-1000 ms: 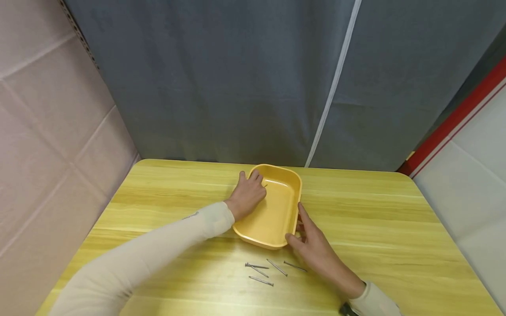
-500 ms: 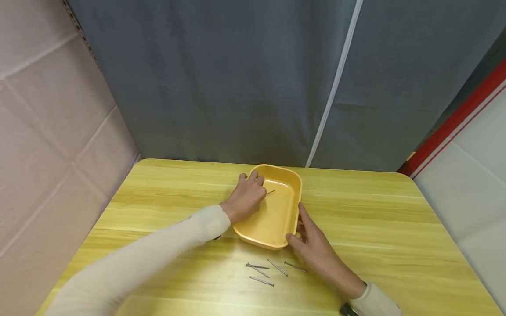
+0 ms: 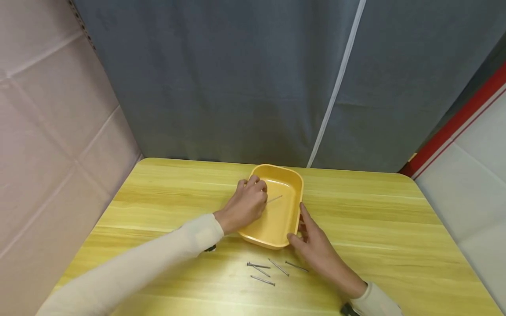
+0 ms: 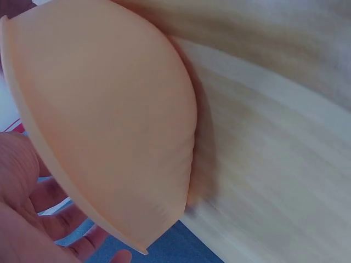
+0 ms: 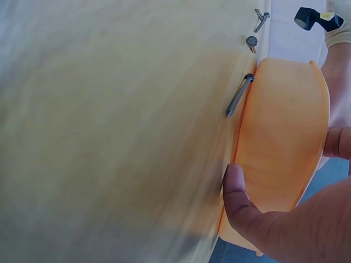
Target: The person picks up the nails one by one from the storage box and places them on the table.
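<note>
A yellow rectangular tray (image 3: 276,219) stands on the table towards its far edge. My left hand (image 3: 246,206) is over the tray's left side, its fingers pinching a nail (image 3: 274,199) that points right, above the tray floor. In the left wrist view the tray's outer wall (image 4: 115,109) fills much of the picture, the hand (image 4: 22,203) beyond its rim. My right hand (image 3: 314,245) holds the tray's right side, with its thumb at the near right corner. In the right wrist view one finger (image 5: 236,189) rests against the outer wall near the table.
Several loose nails (image 3: 262,281) lie on the wood-grain table (image 3: 367,228) just in front of the tray. A grey curtain (image 3: 221,87) hangs behind the table's far edge. Pale panels stand left and right, the right one (image 3: 474,175) with a red border.
My left hand has moved slightly towards me inside the tray, and more of the nail it pinches shows. My right hand, the tray and the loose nails have stayed in place.
</note>
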`<state>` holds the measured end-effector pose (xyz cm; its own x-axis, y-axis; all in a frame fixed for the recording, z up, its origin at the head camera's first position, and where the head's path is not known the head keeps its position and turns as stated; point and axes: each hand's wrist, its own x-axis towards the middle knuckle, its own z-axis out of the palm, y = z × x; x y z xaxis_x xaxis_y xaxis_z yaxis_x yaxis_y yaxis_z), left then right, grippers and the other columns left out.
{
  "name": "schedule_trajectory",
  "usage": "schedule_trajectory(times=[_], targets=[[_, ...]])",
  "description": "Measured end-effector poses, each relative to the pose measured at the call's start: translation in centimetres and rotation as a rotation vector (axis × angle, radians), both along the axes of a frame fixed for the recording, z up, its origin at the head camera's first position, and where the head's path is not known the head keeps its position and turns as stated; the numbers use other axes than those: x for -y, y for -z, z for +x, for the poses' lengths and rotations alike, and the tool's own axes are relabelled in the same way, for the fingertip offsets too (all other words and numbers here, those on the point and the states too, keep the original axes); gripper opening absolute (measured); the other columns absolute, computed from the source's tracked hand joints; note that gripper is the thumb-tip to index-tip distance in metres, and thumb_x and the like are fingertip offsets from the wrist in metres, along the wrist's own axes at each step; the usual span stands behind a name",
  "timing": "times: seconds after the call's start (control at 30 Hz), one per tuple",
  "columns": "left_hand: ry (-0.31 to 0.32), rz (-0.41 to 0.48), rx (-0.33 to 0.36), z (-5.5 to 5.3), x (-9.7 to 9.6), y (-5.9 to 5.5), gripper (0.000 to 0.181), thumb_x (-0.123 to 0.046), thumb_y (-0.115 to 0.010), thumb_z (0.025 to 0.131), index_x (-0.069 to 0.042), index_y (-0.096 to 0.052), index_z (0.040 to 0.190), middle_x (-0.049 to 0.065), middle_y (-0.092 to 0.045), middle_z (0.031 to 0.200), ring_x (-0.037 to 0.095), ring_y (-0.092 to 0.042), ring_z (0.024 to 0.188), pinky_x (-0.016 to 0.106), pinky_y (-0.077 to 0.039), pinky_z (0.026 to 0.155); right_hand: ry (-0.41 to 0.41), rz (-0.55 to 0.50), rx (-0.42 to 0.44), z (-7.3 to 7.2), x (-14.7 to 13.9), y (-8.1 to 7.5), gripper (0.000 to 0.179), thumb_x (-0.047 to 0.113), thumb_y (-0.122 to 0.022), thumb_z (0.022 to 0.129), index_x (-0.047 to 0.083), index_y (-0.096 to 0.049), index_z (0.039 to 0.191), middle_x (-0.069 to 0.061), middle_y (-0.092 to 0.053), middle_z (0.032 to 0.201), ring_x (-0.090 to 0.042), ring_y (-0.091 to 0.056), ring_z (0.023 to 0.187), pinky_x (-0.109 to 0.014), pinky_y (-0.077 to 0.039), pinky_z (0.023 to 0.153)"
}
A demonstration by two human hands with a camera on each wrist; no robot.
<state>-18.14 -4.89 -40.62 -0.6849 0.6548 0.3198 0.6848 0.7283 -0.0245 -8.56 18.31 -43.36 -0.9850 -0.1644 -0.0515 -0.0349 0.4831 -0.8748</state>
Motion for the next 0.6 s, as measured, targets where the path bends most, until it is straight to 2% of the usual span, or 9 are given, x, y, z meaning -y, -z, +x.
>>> schedule_trajectory(times=[0.33,0.6], targets=[[0.057,0.102,0.084,0.9,0.7,0.4,0.010,-0.011,-0.080,0.099,-0.014,-0.086,0.092,0.001,-0.074,0.119,0.026,-0.057,0.120,0.055,-0.053,0.102,-0.001,0.007,0.009,0.1,-0.1,0.0,0.093,0.016,-0.070,0.106,0.005,-0.010,0.176,-0.018,-0.053,0.161,-0.029,-0.066,0.130,-0.035,-0.058,0.101],[0.081,0.167,0.109,2.2,1.1,0.1,0.005,-0.012,-0.084,0.097,-0.013,-0.086,0.093,0.001,-0.073,0.120,0.027,-0.055,0.123,0.055,-0.051,0.104,0.002,-0.011,0.013,0.1,-0.3,-0.1,0.093,0.015,-0.070,0.106,0.004,-0.009,0.176,-0.018,-0.055,0.159,-0.027,-0.067,0.128,-0.032,-0.057,0.100]])
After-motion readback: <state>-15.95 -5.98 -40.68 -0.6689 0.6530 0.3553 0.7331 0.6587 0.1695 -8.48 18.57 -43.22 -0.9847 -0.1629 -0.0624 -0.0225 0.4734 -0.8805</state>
